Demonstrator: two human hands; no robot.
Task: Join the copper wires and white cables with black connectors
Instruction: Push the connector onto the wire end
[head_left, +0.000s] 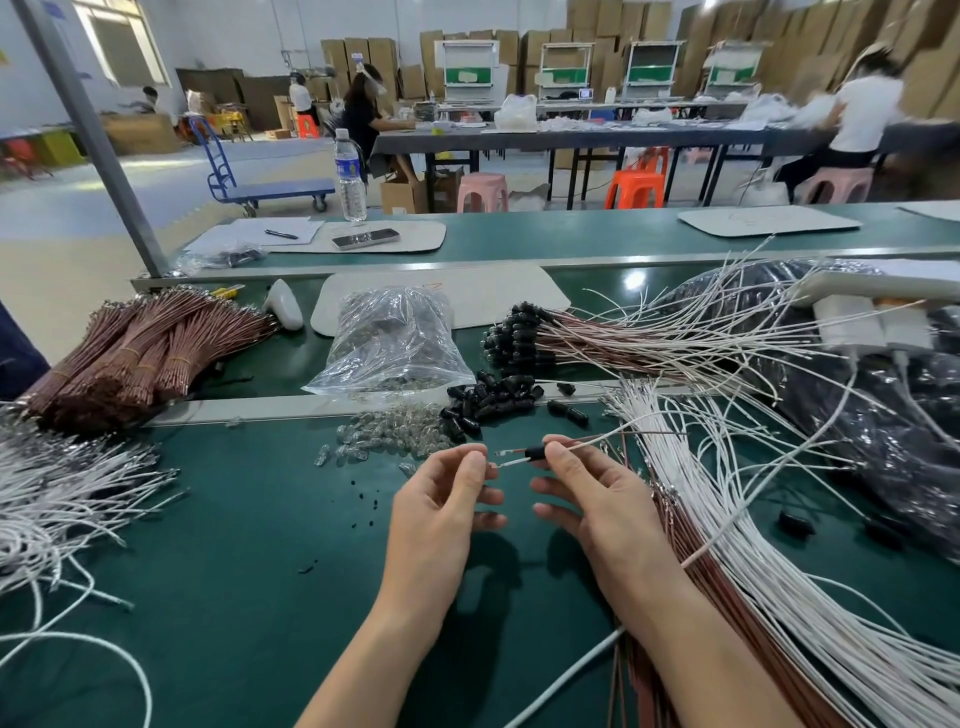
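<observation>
The right hand (587, 493) pinches the black connector (535, 453), wires (597, 441) trailing right of its grip; the left hand (441, 499) pinches a wire tip (501, 464) just left, over the green table (234, 519), cartons (498, 47) stacked behind

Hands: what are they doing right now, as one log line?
left hand: pinches wire end | right hand: holds black connector | state: two ends poke out of it

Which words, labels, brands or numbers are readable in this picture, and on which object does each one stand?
No text here is readable.
Blue label on the clear plastic water bottle: print too small to read.
Faint orange mark on the white flat board: illegible.
White stickers on the green panels of the far workstations: blurred.
</observation>
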